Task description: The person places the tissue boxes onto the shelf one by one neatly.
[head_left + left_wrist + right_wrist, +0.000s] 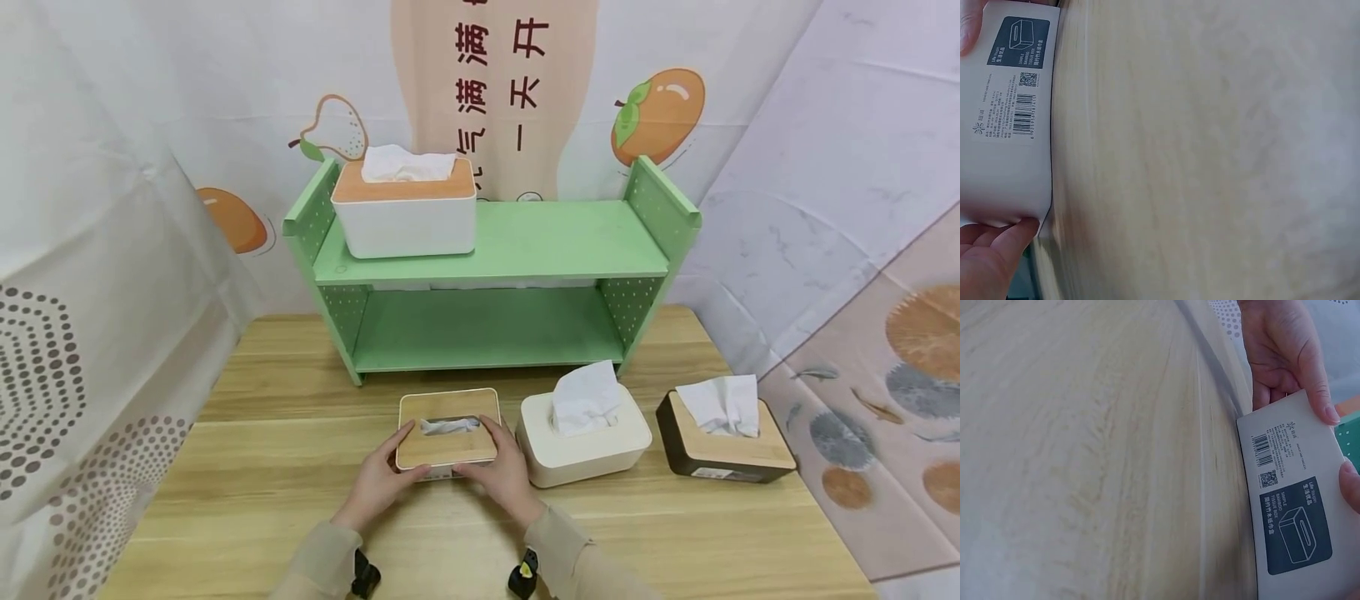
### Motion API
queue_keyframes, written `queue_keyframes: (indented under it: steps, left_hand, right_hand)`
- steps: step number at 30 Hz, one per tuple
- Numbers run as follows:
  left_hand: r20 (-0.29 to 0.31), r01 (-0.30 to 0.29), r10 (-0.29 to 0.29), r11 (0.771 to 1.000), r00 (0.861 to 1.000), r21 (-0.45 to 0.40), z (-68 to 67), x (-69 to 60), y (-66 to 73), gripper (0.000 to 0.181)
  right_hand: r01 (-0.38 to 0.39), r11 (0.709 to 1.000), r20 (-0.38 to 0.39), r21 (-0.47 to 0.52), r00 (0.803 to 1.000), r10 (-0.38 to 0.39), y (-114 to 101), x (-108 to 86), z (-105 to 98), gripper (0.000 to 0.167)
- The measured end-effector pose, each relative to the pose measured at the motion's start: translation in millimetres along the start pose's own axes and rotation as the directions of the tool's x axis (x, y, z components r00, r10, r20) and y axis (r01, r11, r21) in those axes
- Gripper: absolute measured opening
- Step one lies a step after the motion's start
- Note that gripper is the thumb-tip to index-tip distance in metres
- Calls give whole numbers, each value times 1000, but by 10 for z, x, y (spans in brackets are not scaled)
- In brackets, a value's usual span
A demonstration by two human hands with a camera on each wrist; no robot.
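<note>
A white tissue box (442,404) with a bamboo lid stands on the table in front of the shelf, a little tissue showing in its slot. My left hand (381,485) grips its left end, thumb on the near side. The right hand (506,473) holds the opposite end in the same way. A label with a barcode shows on the near face of the tissue box (1004,169) in the left wrist view, with the left hand (988,262) at its lower corner. In the right wrist view, the right thumb (1350,484) presses the same face; the other right fingers are hidden.
Just right of the held box stands a cream tissue box (543,458), then a black one (678,437) with a wooden lid. Behind is a green two-tier shelf (555,237); a larger white tissue box (408,225) sits on its upper left. Wooden table (247,467) surrounds the hands.
</note>
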State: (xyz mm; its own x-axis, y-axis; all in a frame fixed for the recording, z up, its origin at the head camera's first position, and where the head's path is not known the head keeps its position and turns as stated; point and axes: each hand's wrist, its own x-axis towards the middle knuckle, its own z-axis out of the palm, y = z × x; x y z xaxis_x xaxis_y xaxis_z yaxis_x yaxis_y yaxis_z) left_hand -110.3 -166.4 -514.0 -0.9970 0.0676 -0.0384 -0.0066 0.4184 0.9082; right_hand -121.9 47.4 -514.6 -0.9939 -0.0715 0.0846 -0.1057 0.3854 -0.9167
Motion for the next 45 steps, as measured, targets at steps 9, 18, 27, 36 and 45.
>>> queue_keyframes:
  steps: [9, 18, 27, 36, 45]
  left_hand:
    - [3, 30, -30, 999, 1000, -43, -36, 8, -5, 78]
    - [14, 27, -26, 999, 1000, -36, -113, 5, 82, 78]
    - [-18, -5, 5, 1000, 1000, -28, -197, -57, 191, 78]
    - [-59, -35, 37, 999, 998, 22, -264, -100, 322, 78]
    - [-121, -83, 89, 995, 989, 58, -293, -121, 450, 75]
  right_hand:
    - [-19, 1000, -6, 8, 1000, 19, -10, -4, 38, 83]
    - [-32, 999, -22, -1, 999, 32, -104, 23, 47, 83]
    - [50, 998, -13, 32, 999, -50, -224, -7, 22, 83]
    - [79, 997, -2, 20, 997, -79, -405, -7, -67, 84]
    - [174, 981, -47, -90, 983, -179, -527, 31, -169, 82]
